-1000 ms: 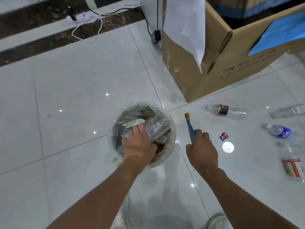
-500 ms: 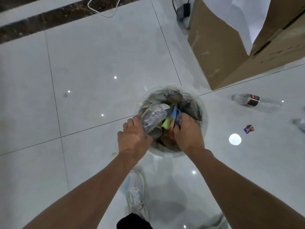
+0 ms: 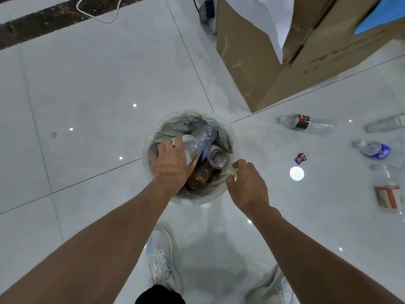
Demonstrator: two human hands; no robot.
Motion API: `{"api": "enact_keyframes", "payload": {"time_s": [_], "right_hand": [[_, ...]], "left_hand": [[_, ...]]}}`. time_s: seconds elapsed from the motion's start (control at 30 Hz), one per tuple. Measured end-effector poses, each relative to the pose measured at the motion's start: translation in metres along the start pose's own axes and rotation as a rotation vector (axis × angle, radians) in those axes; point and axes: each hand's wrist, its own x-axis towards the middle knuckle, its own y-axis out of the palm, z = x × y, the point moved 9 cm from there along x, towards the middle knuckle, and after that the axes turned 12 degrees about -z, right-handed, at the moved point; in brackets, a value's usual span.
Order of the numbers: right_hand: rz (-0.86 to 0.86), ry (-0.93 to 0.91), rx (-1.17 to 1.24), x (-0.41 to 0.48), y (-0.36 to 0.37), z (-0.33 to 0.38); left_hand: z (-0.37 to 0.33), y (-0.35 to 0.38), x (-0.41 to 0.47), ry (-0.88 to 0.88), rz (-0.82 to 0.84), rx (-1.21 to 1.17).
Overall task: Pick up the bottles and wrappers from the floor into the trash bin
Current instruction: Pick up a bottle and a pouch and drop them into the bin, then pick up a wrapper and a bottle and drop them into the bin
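Observation:
The round trash bin (image 3: 232,137), lined with a clear bag, stands on the white tile floor and is filled with bottles and wrappers. My left hand (image 3: 171,164) reaches into it and holds a crumpled clear bottle (image 3: 200,139) that lies across the top of the pile. My right hand (image 3: 247,183) hovers at the bin's right rim with loosely curled fingers and holds nothing. To the right on the floor lie a dark-labelled bottle (image 3: 304,123), a blue-labelled bottle (image 3: 373,149), a clear bottle (image 3: 385,123), a red-labelled bottle (image 3: 389,195) and a small red wrapper (image 3: 300,158).
A large cardboard box (image 3: 274,69) stands behind the bin to the right, with white paper hanging over its edge. A cable and an adapter (image 3: 206,12) lie at the back. My two white shoes (image 3: 162,262) stand just below the bin.
My right hand has let go of the blue wrapper inside the bin and drawn back to its right rim. My left hand keeps holding the crumpled bottle in the bin.

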Motion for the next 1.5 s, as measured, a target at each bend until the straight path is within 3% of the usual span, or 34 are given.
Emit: {"api": "enact_keyframes", "payload": {"time_s": [0.43,0.8,1.1,1.5], "right_hand": [[-0.058,0.126,0.016,0.003,-0.085,-0.141],[-0.114,0.332,-0.075,-0.004,-0.154,-0.309],[-0.165,0.432,-0.113,0.012,-0.181,-0.397],[-0.175,0.509,-0.125,0.049,-0.165,-0.456]], "left_hand": [[-0.172,-0.01,-0.034,0.277,-0.151,-0.011],[-0.328,0.02,-0.083,0.396,-0.063,0.022],[-0.386,0.055,-0.086,0.348,0.025,0.027],[-0.403,0.122,-0.059,0.341,0.082,0.05]]}}
